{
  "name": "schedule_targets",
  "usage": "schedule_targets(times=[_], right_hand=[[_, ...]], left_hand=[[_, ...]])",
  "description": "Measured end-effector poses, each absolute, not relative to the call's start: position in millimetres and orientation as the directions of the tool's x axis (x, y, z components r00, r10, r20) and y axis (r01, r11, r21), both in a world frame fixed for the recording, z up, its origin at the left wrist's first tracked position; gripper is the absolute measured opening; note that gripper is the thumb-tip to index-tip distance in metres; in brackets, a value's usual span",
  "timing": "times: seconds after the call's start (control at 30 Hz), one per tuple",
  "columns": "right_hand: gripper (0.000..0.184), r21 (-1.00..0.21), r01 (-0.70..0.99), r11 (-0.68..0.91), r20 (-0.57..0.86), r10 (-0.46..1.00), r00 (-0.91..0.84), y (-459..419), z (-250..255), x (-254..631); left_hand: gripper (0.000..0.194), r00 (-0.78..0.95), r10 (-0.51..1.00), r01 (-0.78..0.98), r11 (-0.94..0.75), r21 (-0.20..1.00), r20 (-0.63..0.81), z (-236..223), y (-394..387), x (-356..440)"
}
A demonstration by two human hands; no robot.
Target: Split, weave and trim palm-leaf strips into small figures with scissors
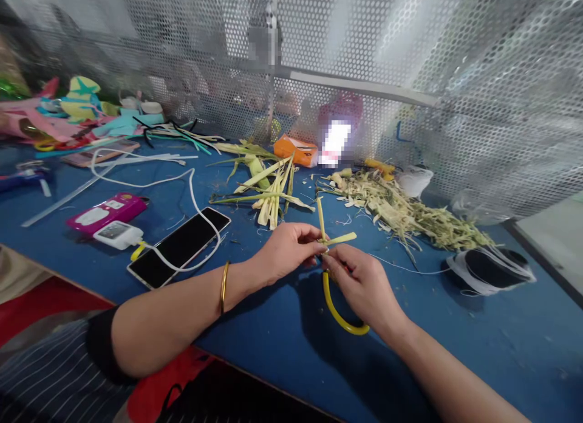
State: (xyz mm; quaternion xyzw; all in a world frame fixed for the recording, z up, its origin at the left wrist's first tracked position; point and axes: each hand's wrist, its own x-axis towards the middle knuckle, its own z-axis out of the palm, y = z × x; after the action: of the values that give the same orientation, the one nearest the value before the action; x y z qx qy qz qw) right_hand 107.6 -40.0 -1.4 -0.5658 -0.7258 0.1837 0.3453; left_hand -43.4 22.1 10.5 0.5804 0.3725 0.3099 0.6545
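Observation:
My left hand is closed, with thumb and fingers pinching pale yellow-green plant strips that cross just above the fingertips. Close against it, my right hand is closed too, its fingertips meeting the left ones at the base of the strips. A curved yellow handle sticks out below the right palm; the rest of that tool is hidden by the hand. From my right hand a thin white thread runs to a dark spool wound with white thread on the right.
Beyond my hands lie a bundle of plant strips, an orange packet, a lit screen and a heap of shredded plant scraps. At left are a black phone, a magenta device and a white cable. Perforated sheeting stands behind.

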Motion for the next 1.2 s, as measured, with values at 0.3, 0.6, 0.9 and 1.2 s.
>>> schedule_targets(times=[0.3,0.6,0.9,1.2], right_hand=[[0.027,-0.561,0.720,0.409,0.369,0.902,-0.225,-42,3,107],[0.035,-0.988,0.124,-0.094,-0.084,0.993,0.087,-33,-7,110],[0.030,-0.948,-0.300,-0.105,-0.176,0.960,0.220,-30,-7,111],[0.029,-0.998,-0.043,-0.047,-0.056,0.968,0.244,-30,-4,108]], left_hand=[[0.007,0.473,0.874,0.028,0.115,0.993,-0.114,8,21,-41],[0.011,0.497,0.821,-0.006,0.326,0.945,-0.281,11,28,-46],[0.018,0.654,0.675,0.107,0.365,0.925,-0.342,12,24,-47],[0.016,0.641,0.690,0.152,0.314,0.937,-0.335,9,19,-44]])
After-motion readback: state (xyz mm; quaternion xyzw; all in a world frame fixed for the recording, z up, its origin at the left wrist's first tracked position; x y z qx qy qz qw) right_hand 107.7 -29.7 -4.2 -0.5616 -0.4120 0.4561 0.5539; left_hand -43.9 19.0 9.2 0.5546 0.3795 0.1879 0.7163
